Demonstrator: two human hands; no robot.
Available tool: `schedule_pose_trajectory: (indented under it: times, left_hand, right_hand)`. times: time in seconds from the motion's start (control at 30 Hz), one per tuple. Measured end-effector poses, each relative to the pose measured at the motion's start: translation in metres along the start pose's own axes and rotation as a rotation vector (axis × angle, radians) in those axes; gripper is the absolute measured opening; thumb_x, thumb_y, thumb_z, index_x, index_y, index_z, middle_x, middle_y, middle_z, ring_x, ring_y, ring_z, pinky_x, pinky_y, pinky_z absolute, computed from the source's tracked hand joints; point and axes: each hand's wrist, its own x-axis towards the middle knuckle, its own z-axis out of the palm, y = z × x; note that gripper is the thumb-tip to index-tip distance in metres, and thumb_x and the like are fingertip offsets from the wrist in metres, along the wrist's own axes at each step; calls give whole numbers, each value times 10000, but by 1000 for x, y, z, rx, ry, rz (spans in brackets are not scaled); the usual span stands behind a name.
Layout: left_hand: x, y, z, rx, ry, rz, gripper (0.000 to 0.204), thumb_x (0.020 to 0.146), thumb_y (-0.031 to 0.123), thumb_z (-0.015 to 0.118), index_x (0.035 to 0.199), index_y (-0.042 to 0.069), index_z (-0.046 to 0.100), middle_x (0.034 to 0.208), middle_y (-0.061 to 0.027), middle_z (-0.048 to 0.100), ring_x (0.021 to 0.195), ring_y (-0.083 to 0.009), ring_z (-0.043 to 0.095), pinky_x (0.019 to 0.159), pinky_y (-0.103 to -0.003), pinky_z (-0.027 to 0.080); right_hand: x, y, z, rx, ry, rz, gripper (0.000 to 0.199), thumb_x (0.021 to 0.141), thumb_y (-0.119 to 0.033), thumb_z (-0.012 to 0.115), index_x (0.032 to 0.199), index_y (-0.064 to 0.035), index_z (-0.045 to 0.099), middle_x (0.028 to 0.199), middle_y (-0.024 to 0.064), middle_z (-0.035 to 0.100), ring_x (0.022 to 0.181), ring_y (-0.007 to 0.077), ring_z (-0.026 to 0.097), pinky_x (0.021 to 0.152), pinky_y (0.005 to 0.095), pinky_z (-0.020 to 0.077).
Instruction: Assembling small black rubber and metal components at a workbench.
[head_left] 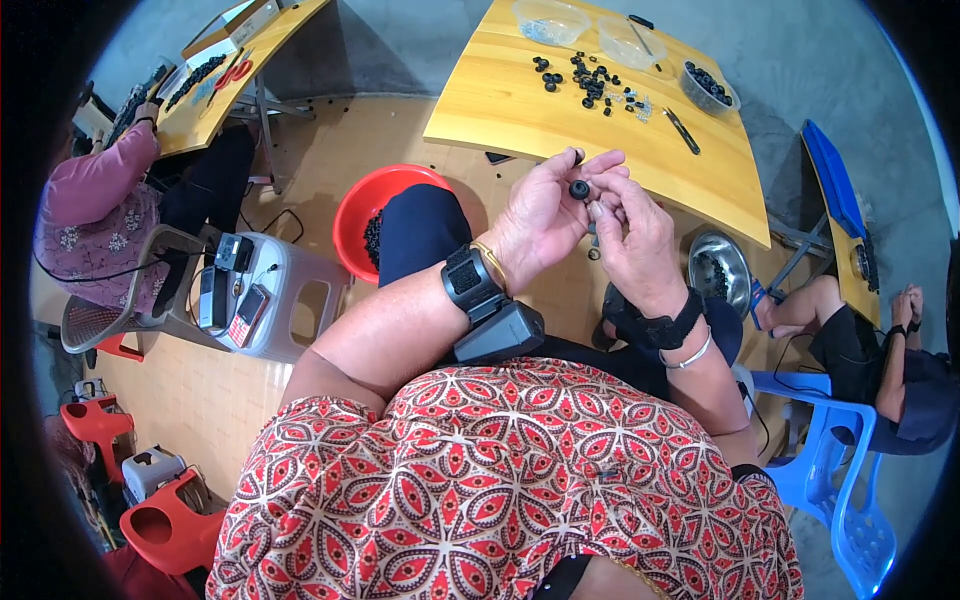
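Mid-frame, the left grip (540, 218) is half-curled, holding a small black part (579, 189) at the fingers; the right grip (640, 238) is bent in beside it, though whether it pinches anything is unclear. A loose fingertip hold could drop the part short of the counter (500, 100), upper right, onto the floor (395, 125).
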Motion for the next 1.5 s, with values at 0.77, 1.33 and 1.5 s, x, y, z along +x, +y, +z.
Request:
schedule_pose_trajectory:
  times: [0.77, 1.33, 1.5]
  left_hand:
    - [1, 18, -5, -201, -220, -102, 210, 927, 193, 378, 955, 26, 503, 1180, -186, 498, 1107, -303, 475, 950, -404, 391]
    - [7, 12, -12, -135, -286, -110, 248, 920, 221, 388, 990, 38, 539, 1220, -175, 472, 1159, -316, 412, 995, -423, 334]
    - [7, 10, -14, -119, -347, -113, 247, 918, 224, 389, 985, 43, 543, 1219, -171, 470, 1159, -318, 412, 999, -422, 331]
  right_hand:
    - [4, -6, -4, 305, -52, 147, 105, 835, 17, 520, 940, 12, 528, 910, 72, 580, 748, 90, 559, 645, 209, 469]
    - [20, -13, 0, 15, -19, -94, 122, 735, 50, 564, 838, -14, 554, 796, 115, 568, 730, 272, 575, 642, 325, 468]
    - [17, -12, 0, -73, -35, -163, 135, 740, 48, 575, 859, -15, 576, 795, 108, 582, 716, 238, 588, 631, 300, 474]
